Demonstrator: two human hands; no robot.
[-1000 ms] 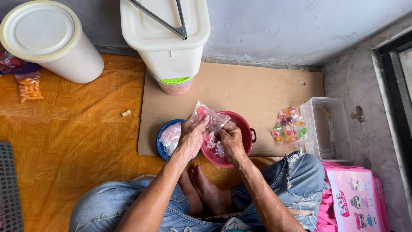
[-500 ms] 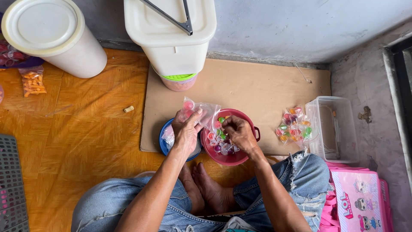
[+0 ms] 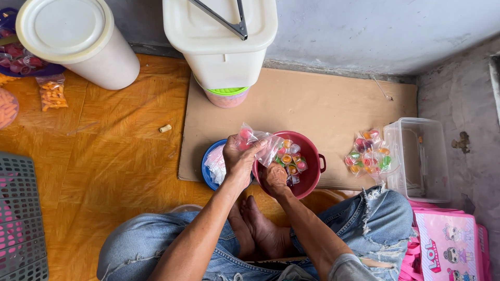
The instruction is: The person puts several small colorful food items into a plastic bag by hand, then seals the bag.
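My left hand (image 3: 237,158) pinches a clear plastic bag (image 3: 256,140) with a few coloured jelly cups in it, holding it above the left rim of the red bowl (image 3: 314,156). Small jelly cups (image 3: 290,158) in red, orange and green lie in the bowl. My right hand (image 3: 274,179) reaches down into the near side of the bowl, its fingers curled among the cups and hidden from view. A blue bowl (image 3: 208,174) with empty clear bags sits under my left wrist, touching the red bowl.
A pile of filled jelly bags (image 3: 369,156) lies beside a clear plastic box (image 3: 421,161) on the cardboard sheet (image 3: 312,104). A white bin (image 3: 224,47) and a white bucket (image 3: 73,44) stand at the back. A grey crate (image 3: 21,218) is at left, a pink box (image 3: 450,250) at right.
My right hand has left the mouth of the bag and dropped into the near side of the red bowl. My left hand still holds the bag up.
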